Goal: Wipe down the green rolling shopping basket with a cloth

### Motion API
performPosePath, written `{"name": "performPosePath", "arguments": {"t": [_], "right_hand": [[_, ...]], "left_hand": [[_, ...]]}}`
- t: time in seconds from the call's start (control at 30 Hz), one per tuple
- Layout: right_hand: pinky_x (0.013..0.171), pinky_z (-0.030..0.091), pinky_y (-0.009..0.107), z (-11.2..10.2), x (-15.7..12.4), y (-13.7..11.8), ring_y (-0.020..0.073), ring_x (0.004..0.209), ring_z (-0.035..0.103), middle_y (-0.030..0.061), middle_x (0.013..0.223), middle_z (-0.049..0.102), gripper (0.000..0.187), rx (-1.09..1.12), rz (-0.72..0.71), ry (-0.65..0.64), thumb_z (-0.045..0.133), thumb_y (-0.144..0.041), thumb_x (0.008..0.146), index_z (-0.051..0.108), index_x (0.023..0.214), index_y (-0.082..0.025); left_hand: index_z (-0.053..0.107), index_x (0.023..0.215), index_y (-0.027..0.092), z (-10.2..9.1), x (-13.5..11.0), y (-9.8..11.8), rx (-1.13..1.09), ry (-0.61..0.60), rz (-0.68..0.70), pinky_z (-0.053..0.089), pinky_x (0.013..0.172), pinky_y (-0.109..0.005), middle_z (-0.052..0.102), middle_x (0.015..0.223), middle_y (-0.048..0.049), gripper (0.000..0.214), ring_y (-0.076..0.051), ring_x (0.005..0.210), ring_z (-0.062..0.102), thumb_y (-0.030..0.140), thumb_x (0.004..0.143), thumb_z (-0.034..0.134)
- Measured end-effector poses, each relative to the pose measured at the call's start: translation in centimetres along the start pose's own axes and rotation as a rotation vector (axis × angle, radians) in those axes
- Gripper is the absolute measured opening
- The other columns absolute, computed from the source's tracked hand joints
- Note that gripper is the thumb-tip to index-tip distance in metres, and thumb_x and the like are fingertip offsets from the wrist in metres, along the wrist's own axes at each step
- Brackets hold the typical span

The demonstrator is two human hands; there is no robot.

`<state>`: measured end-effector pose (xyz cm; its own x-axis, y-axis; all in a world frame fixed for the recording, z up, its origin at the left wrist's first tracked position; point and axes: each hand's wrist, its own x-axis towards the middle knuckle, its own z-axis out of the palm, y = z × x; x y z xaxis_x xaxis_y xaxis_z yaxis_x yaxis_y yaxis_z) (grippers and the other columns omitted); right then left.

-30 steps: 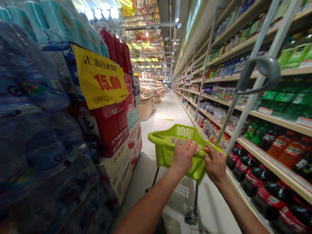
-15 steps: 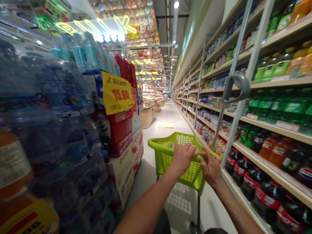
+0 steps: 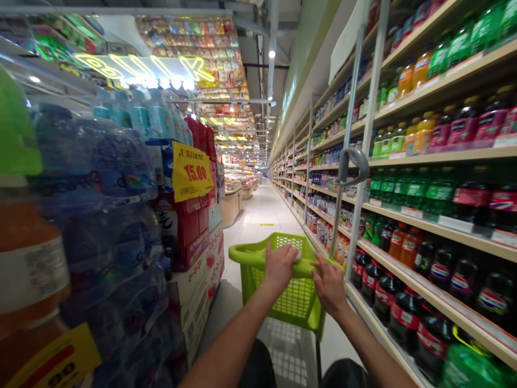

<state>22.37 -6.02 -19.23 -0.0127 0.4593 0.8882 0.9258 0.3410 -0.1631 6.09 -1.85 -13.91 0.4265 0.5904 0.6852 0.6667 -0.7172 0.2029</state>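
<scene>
In the head view a lime-green plastic shopping cart [image 3: 278, 302] stands just ahead of me in the aisle. My left hand [image 3: 280, 268] is closed over the left part of its handle bar [image 3: 302, 269], with the thumb side pointing up. A small whitish thing shows by those fingertips; I cannot make out what it is. My right hand [image 3: 329, 280] is curled on the right part of the same bar, its index finger lying along the top. A gap of bare handle separates the hands. Most of the basket's inside is hidden.
Shelves of soft drink bottles [image 3: 430, 183] line the right, with a metal pole and grey hooked fitting [image 3: 353, 164] at their front. Stacked water packs [image 3: 109, 215] and drink cartons [image 3: 196, 231] crowd the left, under a yellow price sign [image 3: 191, 171]. Tiled floor [image 3: 260, 207] stretches ahead.
My hands have drawn apart on the handle; before, their fingers nearly met at the whitish thing. The view has swung right, showing more of the bottle shelves.
</scene>
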Motion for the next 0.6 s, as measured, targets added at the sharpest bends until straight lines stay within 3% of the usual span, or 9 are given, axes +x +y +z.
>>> {"name": "performPosePath", "arguments": {"t": [0.1,0.17,0.2,0.27,0.37,0.4,0.5,0.53,0.6], "right_hand": [[0.081,0.035,0.040,0.0,-0.2,-1.1,0.0205,0.085,0.058,0.0047,0.095,0.066,0.048,0.006,-0.026,-0.018,0.039,-0.027,0.087,0.031,0.133,-0.020],[0.082,0.034,0.041,0.2,-0.1,-2.1,0.0209,0.088,0.058,0.0055,0.096,0.066,0.048,0.005,0.001,-0.014,0.038,-0.026,0.088,0.030,0.134,-0.019],[0.083,0.033,0.042,0.3,0.0,-2.6,0.0212,0.089,0.057,0.0059,0.096,0.065,0.048,0.001,0.015,-0.011,0.037,-0.026,0.088,0.030,0.134,-0.019],[0.085,0.033,0.043,0.5,0.2,-3.4,0.0214,0.088,0.057,0.0068,0.095,0.065,0.048,-0.007,0.036,-0.003,0.036,-0.026,0.088,0.029,0.135,-0.017],[0.086,0.035,0.044,0.7,0.5,-4.1,0.0219,0.089,0.057,0.0083,0.096,0.064,0.051,0.001,0.073,0.007,0.033,-0.026,0.089,0.024,0.138,-0.016],[0.086,0.036,0.044,0.7,0.5,-4.1,0.0222,0.091,0.057,0.0089,0.098,0.064,0.051,0.011,0.087,0.013,0.032,-0.027,0.089,0.021,0.138,-0.016],[0.087,0.038,0.044,0.4,0.5,-4.2,0.0225,0.097,0.055,0.0108,0.112,0.058,0.052,0.056,0.116,0.021,0.030,-0.030,0.090,0.018,0.139,-0.019],[0.087,0.038,0.044,0.4,0.4,-4.2,0.0223,0.097,0.054,0.0113,0.115,0.056,0.052,0.069,0.123,0.021,0.030,-0.032,0.090,0.018,0.139,-0.019],[0.087,0.039,0.043,0.3,0.4,-4.4,0.0218,0.095,0.055,0.0118,0.119,0.054,0.052,0.086,0.140,0.015,0.030,-0.034,0.090,0.020,0.139,-0.019]], "left_hand": [[0.056,0.106,0.023,-2.1,0.0,-2.6,-0.004,0.067,-0.310,0.024,0.100,-0.060,0.062,0.113,-0.0056,0.029,-0.022,0.106,0.056,0.014,0.084,0.038],[0.057,0.106,0.021,-2.3,0.1,-2.6,-0.042,0.066,-0.401,0.033,0.096,-0.054,0.063,0.110,-0.0074,0.028,-0.023,0.102,0.058,0.017,0.084,0.039],[0.057,0.105,0.021,-2.1,0.1,-1.9,-0.059,0.039,-0.365,0.035,0.096,-0.051,0.064,0.109,-0.0069,0.028,-0.022,0.101,0.058,0.018,0.084,0.040],[0.058,0.104,0.024,-1.1,-0.2,0.0,-0.055,-0.028,-0.155,0.031,0.100,-0.049,0.064,0.107,-0.0042,0.027,-0.019,0.102,0.057,0.017,0.083,0.042],[0.056,0.106,0.027,-0.8,-0.9,1.1,0.006,-0.078,0.109,0.020,0.105,-0.053,0.062,0.111,-0.0020,0.028,-0.018,0.106,0.055,0.017,0.084,0.042],[0.055,0.106,0.028,-1.1,-1.2,0.6,0.020,-0.074,0.103,0.018,0.105,-0.055,0.061,0.114,-0.0019,0.029,-0.018,0.107,0.054,0.016,0.083,0.041],[0.056,0.105,0.027,-2.6,-1.6,-2.3,0.052,-0.018,-0.097,0.017,0.104,-0.059,0.060,0.117,-0.0030,0.034,-0.020,0.108,0.054,0.010,0.081,0.039],[0.056,0.106,0.026,-2.9,-1.6,-3.0,0.056,0.011,-0.173,0.020,0.103,-0.058,0.059,0.119,-0.0046,0.034,-0.021,0.110,0.052,0.010,0.081,0.039],[0.057,0.106,0.023,-2.9,-1.6,-3.3,0.042,0.015,-0.187,0.029,0.101,-0.052,0.058,0.119,-0.0062,0.033,-0.022,0.110,0.052,0.010,0.080,0.041]]}}
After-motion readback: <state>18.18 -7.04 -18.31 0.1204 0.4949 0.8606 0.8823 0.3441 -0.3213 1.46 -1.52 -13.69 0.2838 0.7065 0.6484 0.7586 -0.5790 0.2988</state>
